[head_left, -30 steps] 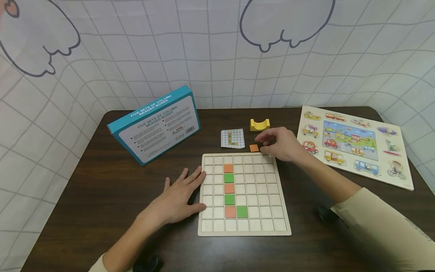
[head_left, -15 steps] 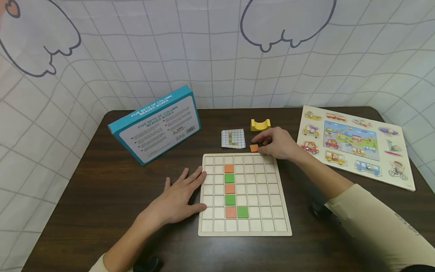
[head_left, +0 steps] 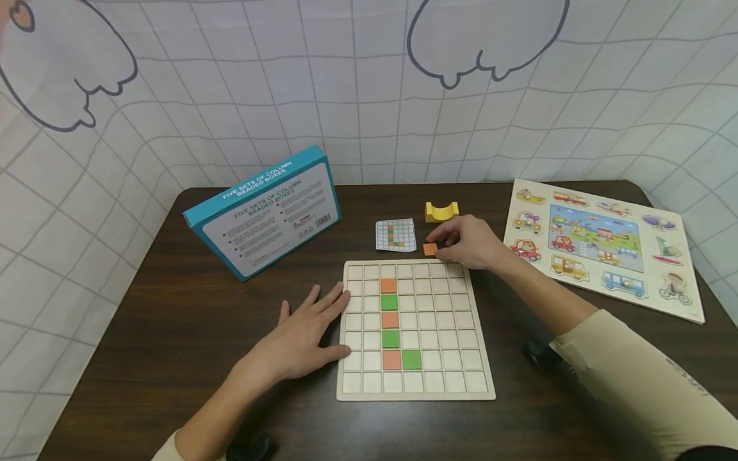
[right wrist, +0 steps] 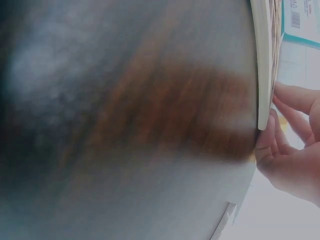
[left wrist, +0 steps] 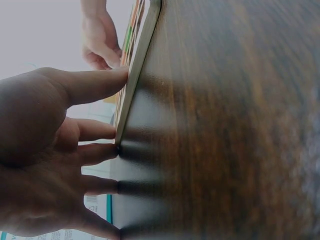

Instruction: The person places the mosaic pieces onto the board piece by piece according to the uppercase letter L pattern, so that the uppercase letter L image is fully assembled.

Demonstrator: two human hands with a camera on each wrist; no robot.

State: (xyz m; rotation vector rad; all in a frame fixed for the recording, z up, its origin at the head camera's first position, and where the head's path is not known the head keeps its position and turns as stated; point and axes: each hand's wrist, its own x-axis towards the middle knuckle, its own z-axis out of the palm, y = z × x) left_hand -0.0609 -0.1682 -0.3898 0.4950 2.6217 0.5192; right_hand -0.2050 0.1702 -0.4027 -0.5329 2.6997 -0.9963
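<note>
In the head view, my right hand is at a small orange square tile just past the board's far edge. Its thumb and curled fingertips appear to pinch the tile at its right and far sides. My left hand lies spread at the left edge of a pale gridded board, its thumb and fingertips touching that edge. Orange tiles and green tiles alternate down one column, with a green one to the right at the foot. In the right wrist view, the tile is hidden.
Behind the board lie a small grid pattern card and a yellow curved block. A blue-edged box stands at the back left. A wooden vehicle puzzle lies at the right. A white grid-patterned cloth hangs behind the table.
My right hand has shifted slightly left and closed in on the orange tile, which has moved a little away from the board. The left hand has stayed in place.
</note>
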